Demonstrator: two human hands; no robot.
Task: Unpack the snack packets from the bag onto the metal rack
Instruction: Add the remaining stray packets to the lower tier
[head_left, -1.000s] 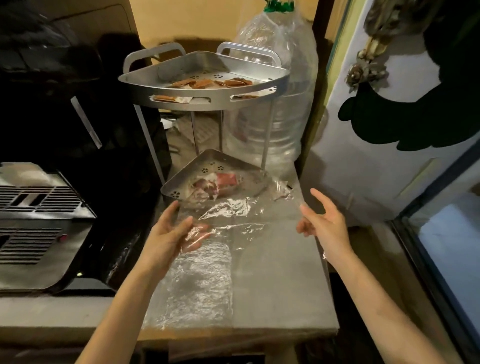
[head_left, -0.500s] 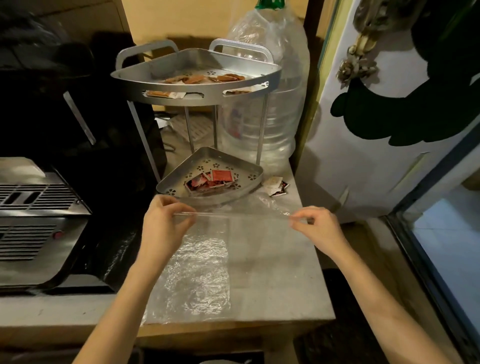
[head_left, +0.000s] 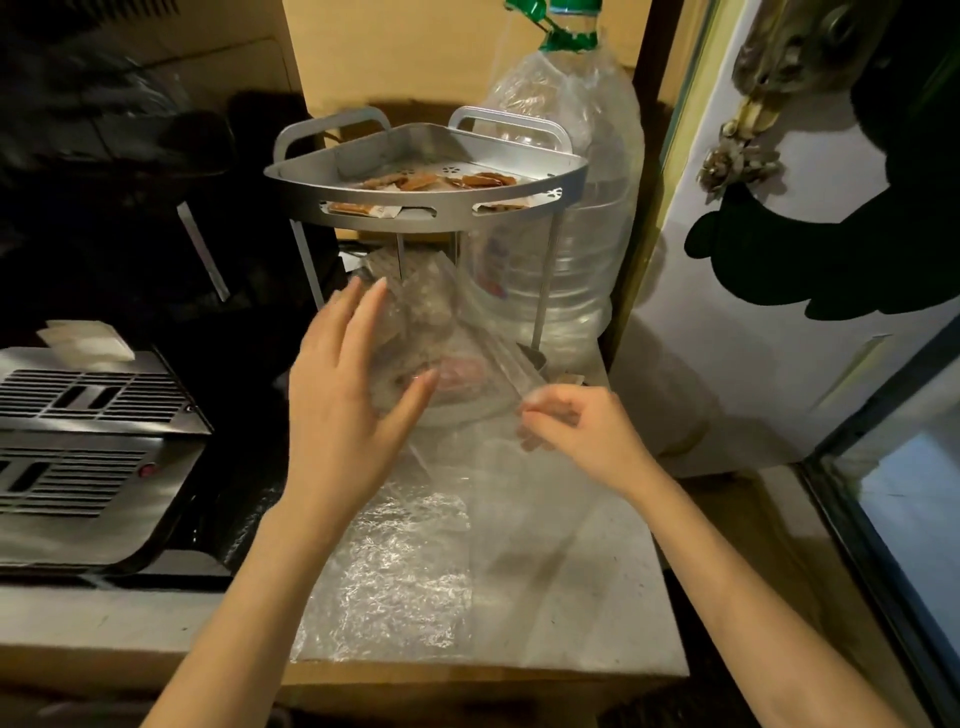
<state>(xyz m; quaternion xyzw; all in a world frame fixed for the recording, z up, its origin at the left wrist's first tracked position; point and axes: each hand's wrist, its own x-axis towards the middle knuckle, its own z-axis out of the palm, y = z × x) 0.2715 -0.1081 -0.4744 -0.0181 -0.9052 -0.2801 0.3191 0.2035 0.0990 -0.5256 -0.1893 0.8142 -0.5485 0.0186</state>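
A two-tier metal corner rack (head_left: 426, 218) stands at the back of the small table. Brown snack packets (head_left: 441, 182) lie on its upper shelf. Reddish packets (head_left: 462, 370) on the lower shelf show blurred through a clear plastic bag (head_left: 457, 332) lifted in front of it. My right hand (head_left: 571, 431) pinches the bag's right edge. My left hand (head_left: 348, 410) is raised with straight fingers against the bag's left side, in motion blur. A small packet (head_left: 569, 379) lies on the table beside the rack's right leg.
A large clear water bottle (head_left: 566, 197) stands right behind the rack. A metal appliance with vents (head_left: 88, 457) sits at left. Crinkled clear film (head_left: 395, 571) covers the grey table (head_left: 597, 597). A white door with dark shapes (head_left: 779, 260) is at right.
The bag's edge, stretched flat between both hands, has been lifted up in front of the lower shelf. My left hand has let go and opened; my right hand still pinches the edge.
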